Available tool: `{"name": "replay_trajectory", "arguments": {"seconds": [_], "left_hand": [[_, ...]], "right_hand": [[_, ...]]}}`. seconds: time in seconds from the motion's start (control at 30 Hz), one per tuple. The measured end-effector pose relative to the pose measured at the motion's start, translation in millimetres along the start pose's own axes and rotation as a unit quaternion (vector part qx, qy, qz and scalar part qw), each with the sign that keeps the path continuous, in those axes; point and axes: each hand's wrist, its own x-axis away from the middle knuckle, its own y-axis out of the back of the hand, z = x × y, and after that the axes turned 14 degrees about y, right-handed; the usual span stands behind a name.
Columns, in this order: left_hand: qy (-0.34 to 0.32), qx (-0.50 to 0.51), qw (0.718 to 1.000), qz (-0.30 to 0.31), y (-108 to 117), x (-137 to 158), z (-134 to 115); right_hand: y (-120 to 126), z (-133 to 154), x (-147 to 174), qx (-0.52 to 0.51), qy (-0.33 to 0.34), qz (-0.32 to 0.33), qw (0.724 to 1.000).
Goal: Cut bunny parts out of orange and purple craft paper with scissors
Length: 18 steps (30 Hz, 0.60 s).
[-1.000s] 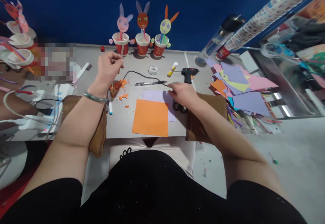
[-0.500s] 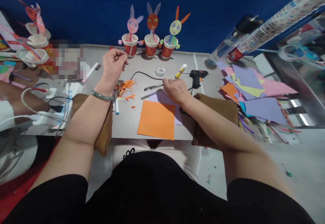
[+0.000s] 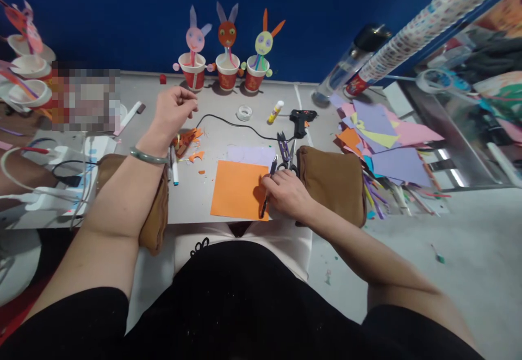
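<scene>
My right hand [image 3: 287, 192] is closed around a black pen [image 3: 264, 205], low over the right edge of an orange paper square [image 3: 234, 188]. The pen slants, one end up toward the scissors [image 3: 292, 153] that lie just beyond my knuckles. Under the orange square, a lilac sheet [image 3: 249, 154] shows along its far side. My left hand [image 3: 173, 111], a green bangle [image 3: 149, 156] at its wrist, hovers above orange paper scraps [image 3: 190, 140]. Its fingers are curled together; anything between them is too small to make out. A marker [image 3: 175, 169] lies below it.
Paper cups with rabbit figures [image 3: 227, 72] stand by the blue wall. A tape roll [image 3: 244, 112], glue stick [image 3: 275, 112] and corded glue gun [image 3: 302, 122] lie mid-table. Brown cushions [image 3: 332, 183] flank the work area. Coloured paper [image 3: 402, 164] is piled right, a power strip [image 3: 87, 169] left.
My right hand has moved toward me with the pen, from beyond the papers to the orange square's right edge, uncovering the scissors. My left hand stays raised. The whole view has shifted slightly.
</scene>
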Motion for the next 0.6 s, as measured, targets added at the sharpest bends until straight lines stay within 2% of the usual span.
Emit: {"name": "replay_trajectory", "arguments": {"seconds": [0.07, 0.17, 0.3, 0.47, 0.53, 0.6], "left_hand": [[-0.004, 0.002, 1.000, 0.002, 0, -1, 2], [-0.001, 0.001, 1.000, -0.009, 3, 0, -1], [0.018, 0.010, 0.998, -0.052, 6, 1, -9], [0.026, 0.002, 0.992, -0.120, 22, -8, -12], [0.030, -0.039, 0.992, -0.112, 31, -10, -11], [0.028, -0.106, 0.992, -0.069, 39, -9, -9]], "right_hand": [[3, -7, 11, 0.010, -0.036, -0.005, 0.999], [9, -24, 26, 0.015, -0.146, -0.011, 0.989], [17, -55, 37, -0.006, -0.255, 0.002, 0.967], [25, -94, 23, -0.022, -0.336, -0.032, 0.941], [27, -105, 11, -0.028, -0.353, -0.024, 0.935], [29, -112, -1, -0.033, -0.365, -0.001, 0.930]]}}
